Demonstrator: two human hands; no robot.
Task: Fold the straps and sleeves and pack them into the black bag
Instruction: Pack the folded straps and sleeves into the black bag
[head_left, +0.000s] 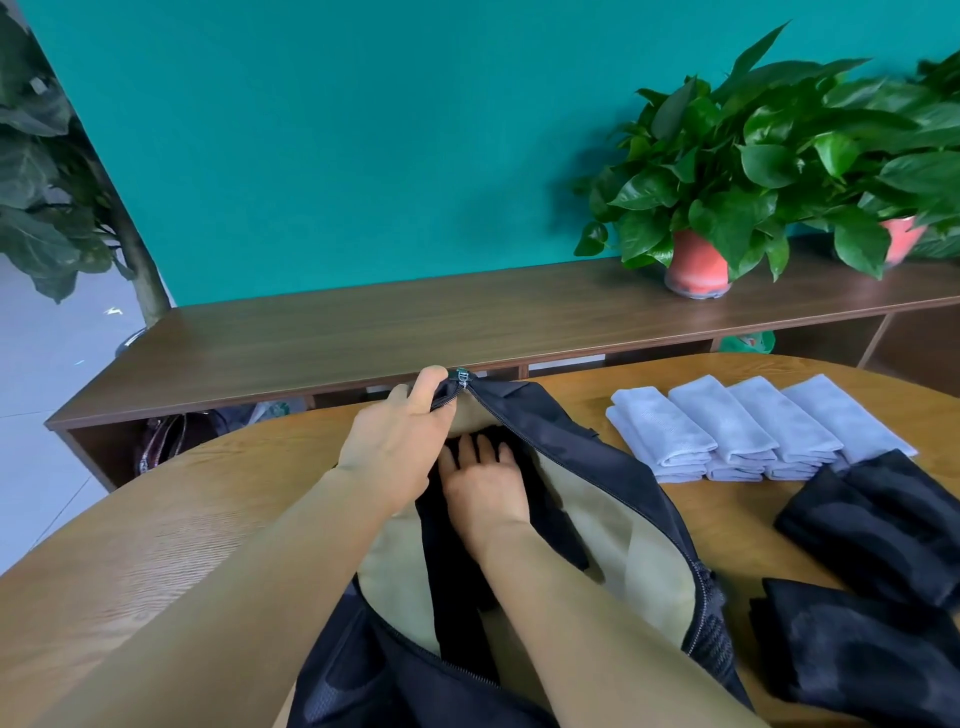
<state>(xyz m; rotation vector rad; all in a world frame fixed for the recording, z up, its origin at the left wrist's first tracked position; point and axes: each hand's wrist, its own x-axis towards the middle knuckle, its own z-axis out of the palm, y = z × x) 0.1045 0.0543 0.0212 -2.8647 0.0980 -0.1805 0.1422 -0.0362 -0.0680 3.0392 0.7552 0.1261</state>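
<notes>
The black bag (571, 441) lies on the round wooden surface (182, 519) with its zip undone, so the pale lining (639, 551) shows as a wide mouth facing the person. The left grip (400, 441) has its fingers curled round the far rim of that mouth, pinching the fabric just beside the zipper pull (461, 375). Lifted there, the soft rim cannot sag shut over the opening.

The right grip (483, 483) is inside the bag, holding nothing. Its fingers lie straight and spread, palm down on a black folded piece (452, 587) that rests on the lining. The flat hand looks meant to press the piece toward the far end and flatten it, leaving room for the rest.

To the right of the bag, near it but apart, a row of lilac folded cloths (727, 426) sits in neat stacks. Two piles of black folded items (852, 639) lie nearer the person, one of them touching the row's near end (which are straps and which are sleeves I cannot tell). Lined up within reach of the right arm, they seem ready to go in one by one, so packing looks only just begun.

Behind the surface, a low wooden shelf (363, 332) carries potted plants (727, 171) against a teal wall.
</notes>
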